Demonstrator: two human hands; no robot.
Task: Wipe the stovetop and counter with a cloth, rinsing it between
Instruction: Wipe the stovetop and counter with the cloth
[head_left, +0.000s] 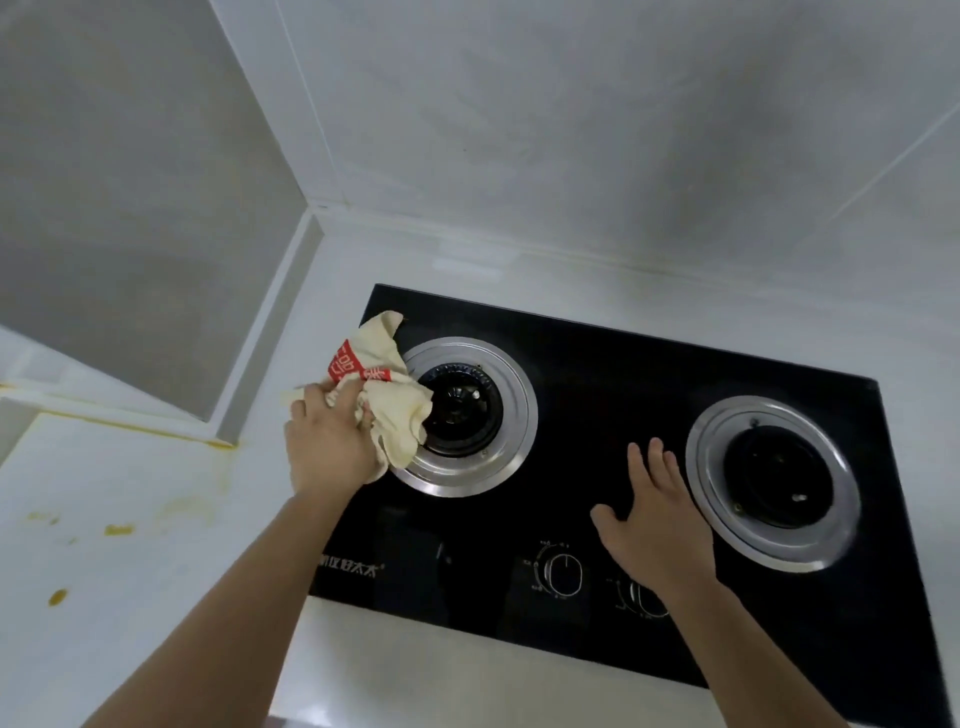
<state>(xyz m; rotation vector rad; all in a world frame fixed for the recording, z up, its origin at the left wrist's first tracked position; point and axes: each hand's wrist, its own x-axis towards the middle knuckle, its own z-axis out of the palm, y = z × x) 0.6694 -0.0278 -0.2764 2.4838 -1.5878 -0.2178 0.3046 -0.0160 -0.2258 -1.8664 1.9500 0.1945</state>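
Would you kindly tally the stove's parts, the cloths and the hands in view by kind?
Burners: 2 (left burner, right burner)
Knobs: 2 (left knob, right knob)
Cloth: 1
Hands: 2 (left hand, right hand)
Total: 7

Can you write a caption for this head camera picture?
Left hand wipes the black stovetop with a cream cloth; right hand open.

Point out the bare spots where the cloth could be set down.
Bare: white counter strip in front of the black glass stovetop; glass between the two steel-ringed burners. Left counter is open but yellow-stained. Crowded: left burner, under the cream cloth and left hand.
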